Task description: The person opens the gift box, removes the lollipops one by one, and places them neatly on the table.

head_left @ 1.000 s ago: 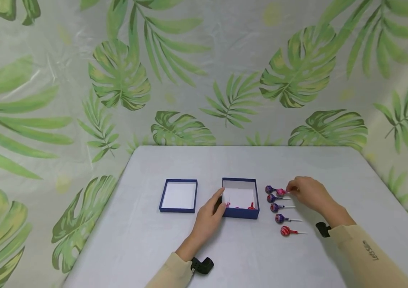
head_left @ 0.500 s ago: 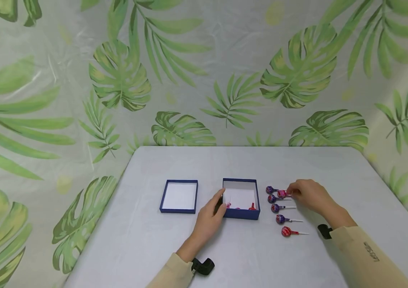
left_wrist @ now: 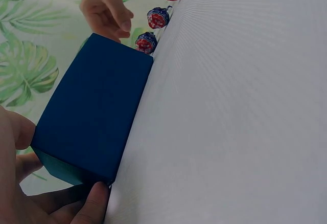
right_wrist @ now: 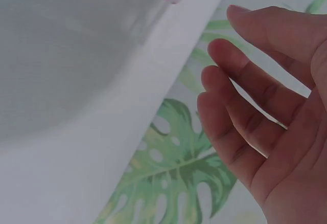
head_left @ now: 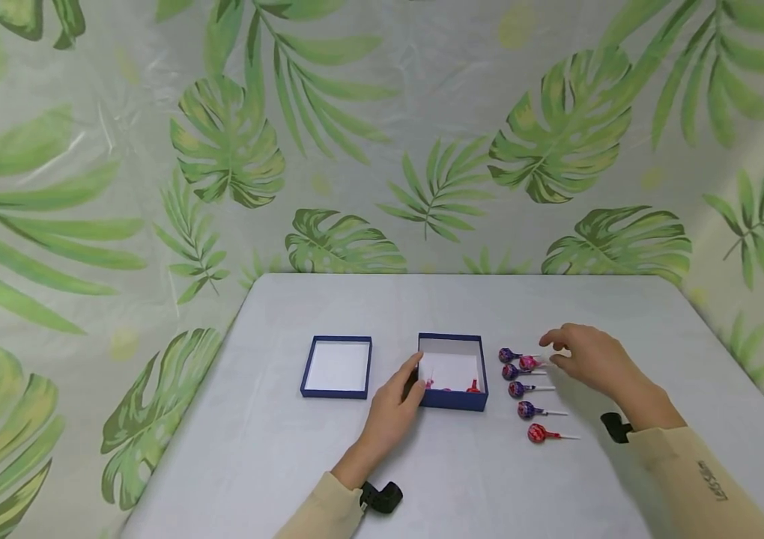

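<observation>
My left hand (head_left: 392, 408) holds the left side of an open dark blue box (head_left: 452, 399), with fingertips at its left corner in the left wrist view. Inside lie a few pink and red wrapped sweets, mostly hidden by the front wall. My right hand (head_left: 587, 359) hovers at the stick end of a pink lollipop (head_left: 528, 363), its fingers loosely bent and apart with nothing between them. That lollipop lies among several purple-blue lollipops (head_left: 517, 389) in a column right of the box. A red lollipop (head_left: 537, 433) is nearest me.
A shallow blue-rimmed lid (head_left: 336, 394), white inside, lies left of the box. All of this rests on a white-covered table (head_left: 274, 449). Behind it hangs a leaf-patterned cloth (head_left: 436, 90).
The pink lollipop came down slightly toward me onto the table. My right hand has let go of its stick, opened its fingers and drawn slightly away. The left hand stays at the box.
</observation>
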`<state>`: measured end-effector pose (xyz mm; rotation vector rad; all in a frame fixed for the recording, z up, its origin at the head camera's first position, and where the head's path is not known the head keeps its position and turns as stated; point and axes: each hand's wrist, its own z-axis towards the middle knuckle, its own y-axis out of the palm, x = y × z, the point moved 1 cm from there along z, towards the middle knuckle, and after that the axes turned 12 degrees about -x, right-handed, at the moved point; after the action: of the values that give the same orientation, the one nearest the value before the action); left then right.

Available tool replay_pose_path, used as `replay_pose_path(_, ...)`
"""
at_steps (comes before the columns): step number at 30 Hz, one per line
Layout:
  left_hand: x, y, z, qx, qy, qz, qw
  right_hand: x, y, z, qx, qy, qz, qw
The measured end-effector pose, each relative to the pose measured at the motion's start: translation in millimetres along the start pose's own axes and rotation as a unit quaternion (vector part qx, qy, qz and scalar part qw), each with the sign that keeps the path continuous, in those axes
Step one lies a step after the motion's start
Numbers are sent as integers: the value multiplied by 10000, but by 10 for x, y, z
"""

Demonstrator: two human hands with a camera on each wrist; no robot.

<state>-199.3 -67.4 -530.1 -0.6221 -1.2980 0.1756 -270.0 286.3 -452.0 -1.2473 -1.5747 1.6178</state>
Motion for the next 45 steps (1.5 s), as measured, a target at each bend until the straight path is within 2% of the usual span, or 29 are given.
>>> replay_pose_path(9,23,-15,-10,-28,15,-34,10000,-167,-84,-35,296,-122,-3,9995)
replay_pose_path(16,9,0,-15,-2,-11,-5,10000,-379,-102,-37,396,-161,283,9987)
replay_pose_path(26,13,8,-8,71,27,-31,10000,-614,-86,34,835,-601,388,9939)
replay_pose_path(35,2,11,-5,-10,-49,-70,10000,-861,0,179,824,-783,563,9919)
replay_pose_path(45,22,-1,-15,22,-61,-37,10000,-1149,211,407,547,-1047,543,9915)
